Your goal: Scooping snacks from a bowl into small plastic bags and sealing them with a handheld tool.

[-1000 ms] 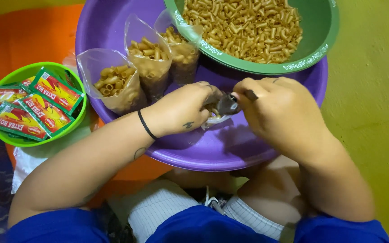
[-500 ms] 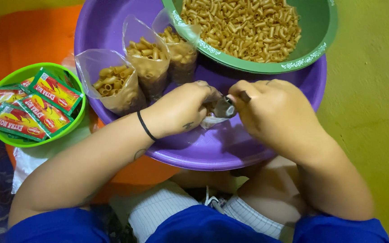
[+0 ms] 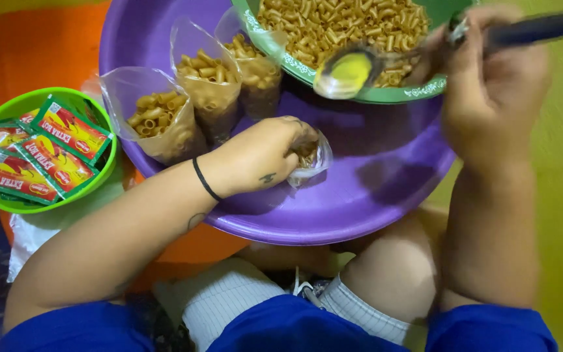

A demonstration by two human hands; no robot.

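Three clear bags of macaroni snack [image 3: 213, 88] stand filled along the far left wall of the purple basin [image 3: 360, 208]. A fourth small clear bag [image 3: 309, 160], only partly filled, sits near the basin's middle, pinched in the closed fingers of the left hand [image 3: 262, 160]. The right hand [image 3: 490, 85] grips a spoon [image 3: 353, 72], its bowl empty over the near rim of the green bowl [image 3: 386, 94], which holds plenty more snack. By my reckoning, the filling is early on, and the red sachets [image 3: 40, 153] in the lime bowl [image 3: 34, 205] lie untouched.

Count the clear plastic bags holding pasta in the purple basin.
4: three filled clear plastic bags stand in the purple basin along its far-left side; the fourth is in the left hand.
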